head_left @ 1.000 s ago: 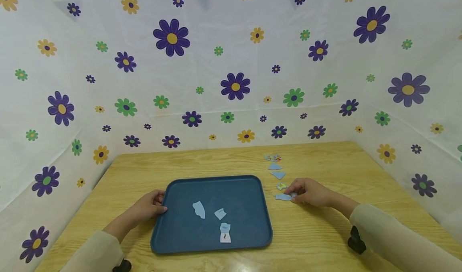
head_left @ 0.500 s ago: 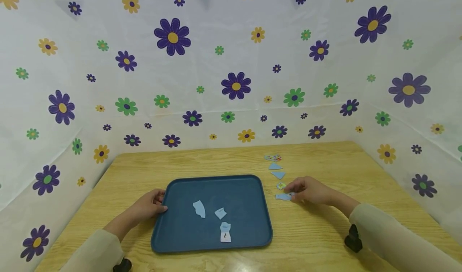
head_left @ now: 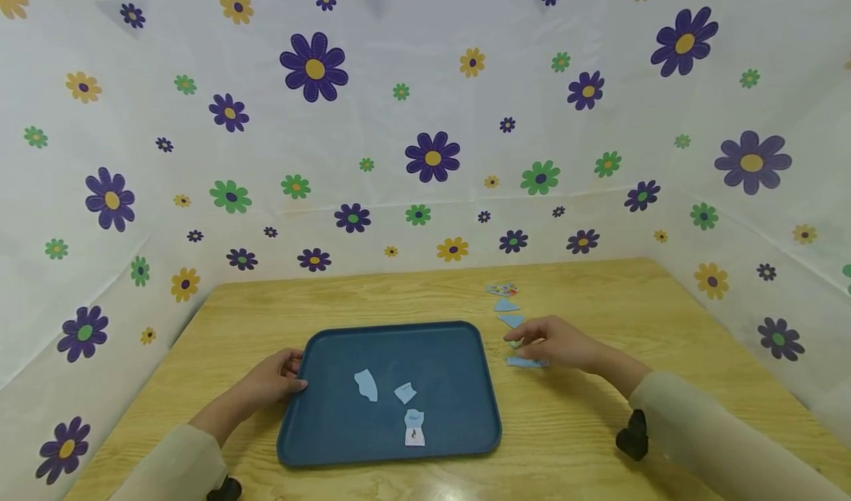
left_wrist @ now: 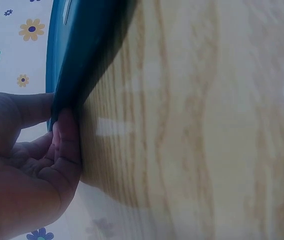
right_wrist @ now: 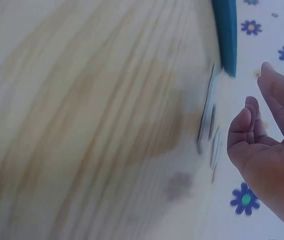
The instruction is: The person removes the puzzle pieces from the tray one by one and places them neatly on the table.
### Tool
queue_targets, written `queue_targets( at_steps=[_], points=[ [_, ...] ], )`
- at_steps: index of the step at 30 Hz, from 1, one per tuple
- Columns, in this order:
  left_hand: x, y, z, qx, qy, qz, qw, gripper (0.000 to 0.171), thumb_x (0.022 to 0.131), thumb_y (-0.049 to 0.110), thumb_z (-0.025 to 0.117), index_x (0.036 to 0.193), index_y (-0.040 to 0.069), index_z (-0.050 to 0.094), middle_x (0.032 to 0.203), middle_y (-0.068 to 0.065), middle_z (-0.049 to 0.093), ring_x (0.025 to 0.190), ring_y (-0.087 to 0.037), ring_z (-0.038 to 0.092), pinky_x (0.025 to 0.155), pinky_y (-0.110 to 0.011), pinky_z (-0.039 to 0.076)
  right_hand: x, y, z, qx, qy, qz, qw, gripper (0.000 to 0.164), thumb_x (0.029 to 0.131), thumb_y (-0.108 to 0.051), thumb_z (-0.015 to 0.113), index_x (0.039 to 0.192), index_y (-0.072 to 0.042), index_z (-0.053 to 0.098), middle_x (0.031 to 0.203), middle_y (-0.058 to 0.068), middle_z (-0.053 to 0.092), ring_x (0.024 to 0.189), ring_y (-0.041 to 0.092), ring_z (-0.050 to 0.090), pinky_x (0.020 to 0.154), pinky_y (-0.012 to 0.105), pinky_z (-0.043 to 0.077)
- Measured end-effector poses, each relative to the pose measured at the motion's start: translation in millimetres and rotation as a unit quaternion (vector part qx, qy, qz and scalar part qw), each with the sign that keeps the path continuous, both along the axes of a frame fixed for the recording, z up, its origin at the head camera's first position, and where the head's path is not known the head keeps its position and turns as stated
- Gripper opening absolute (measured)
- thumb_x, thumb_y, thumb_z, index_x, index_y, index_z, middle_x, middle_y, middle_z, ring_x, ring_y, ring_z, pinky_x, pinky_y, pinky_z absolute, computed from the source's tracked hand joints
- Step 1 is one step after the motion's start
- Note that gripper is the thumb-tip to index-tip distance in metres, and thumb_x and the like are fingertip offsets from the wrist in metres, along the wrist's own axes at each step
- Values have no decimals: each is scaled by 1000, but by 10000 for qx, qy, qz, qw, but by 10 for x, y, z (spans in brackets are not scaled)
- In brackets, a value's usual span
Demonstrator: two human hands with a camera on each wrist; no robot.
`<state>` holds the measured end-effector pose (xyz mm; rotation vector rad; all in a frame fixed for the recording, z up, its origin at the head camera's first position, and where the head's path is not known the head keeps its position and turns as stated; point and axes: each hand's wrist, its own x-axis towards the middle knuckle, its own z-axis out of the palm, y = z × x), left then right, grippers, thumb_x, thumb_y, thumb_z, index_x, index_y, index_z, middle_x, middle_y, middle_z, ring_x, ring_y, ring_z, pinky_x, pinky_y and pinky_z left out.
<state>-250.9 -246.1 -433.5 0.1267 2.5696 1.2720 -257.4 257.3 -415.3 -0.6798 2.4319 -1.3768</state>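
Observation:
My left hand [head_left: 274,377] grips the left rim of a dark blue tray [head_left: 346,436]; the left wrist view shows the thumb over the rim [left_wrist: 58,85] and curled fingers against its underside. On the tray lie a curved light-blue cut piece [head_left: 366,386], a smaller one [head_left: 405,392] and a blue-and-white one with a small dark figure [head_left: 415,428]. Right of the tray, my right hand [head_left: 557,342] hovers over a small yellow-green piece [head_left: 514,344], mostly hidden by the fingers. Its thumb and fingers are apart with nothing between them in the right wrist view. A long light-blue piece [head_left: 524,362] lies just below.
Farther back in the same column lie a light-blue piece [head_left: 512,321], another [head_left: 506,305] and a multicoloured piece [head_left: 501,289]. The wooden table [head_left: 598,427] ends at a white flowered cloth [head_left: 372,124] on the back and sides.
My right hand has left the long light-blue piece and moved up and left over the yellow-green one, its fingers spreading. The left hand and tray stay where they were.

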Motion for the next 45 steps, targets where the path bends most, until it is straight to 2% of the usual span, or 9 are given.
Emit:
queue_targets(
  at_steps=[5, 11, 23, 28, 34, 45],
  points=[
    [2, -11, -1, 77, 4, -41, 10000, 54, 89, -3, 65, 136, -13, 40, 106, -16, 52, 92, -26, 52, 73, -37, 49, 11, -200, 22, -213, -129, 62, 9997, 31, 94, -5, 63, 123, 5, 62, 121, 23, 60, 101, 32, 56, 77, 34, 51],
    [-4, -22, -20, 231, -88, -29, 9997, 56, 89, -4, 65, 137, -13, 38, 106, -16, 52, 92, -26, 54, 73, -37, 50, 28, -440, 6, -415, -245, 166, 9987, 33, 92, -9, 67, 122, 5, 64, 119, 22, 61, 97, 26, 57, 78, 32, 50],
    [-11, -11, -22, 130, -28, -37, 9999, 56, 89, -4, 65, 137, -14, 38, 109, -17, 54, 95, -26, 53, 76, -38, 50, 31, -923, -58, -531, -399, 304, 9973, 33, 90, -11, 70, 120, 2, 66, 121, 17, 63, 107, 24, 58, 85, 32, 49],
    [-6, -11, -15, 141, -49, -16, 9999, 56, 89, -4, 64, 137, -14, 38, 109, -17, 53, 95, -27, 52, 75, -37, 50, 38, -1102, -82, -639, -476, 390, 9961, 32, 90, -9, 70, 120, 2, 66, 119, 16, 63, 98, 21, 60, 79, 30, 49],
    [1, -15, 0, 146, -43, -55, 9999, 56, 89, -4, 65, 137, -14, 37, 108, -18, 52, 94, -27, 52, 74, -37, 50, 50, -1280, -111, -392, -249, 522, 9976, 31, 89, -10, 71, 118, -1, 68, 111, 13, 65, 88, 18, 56, 72, 28, 47],
    [-8, -11, -3, 108, -47, -20, 9999, 56, 90, -3, 64, 138, -13, 37, 108, -17, 51, 94, -26, 53, 73, -37, 50, 42, -1497, -161, -23, -126, 807, 9967, 32, 86, -11, 74, 118, -7, 69, 102, 2, 63, 84, 15, 55, 68, 27, 45]
  ],
)
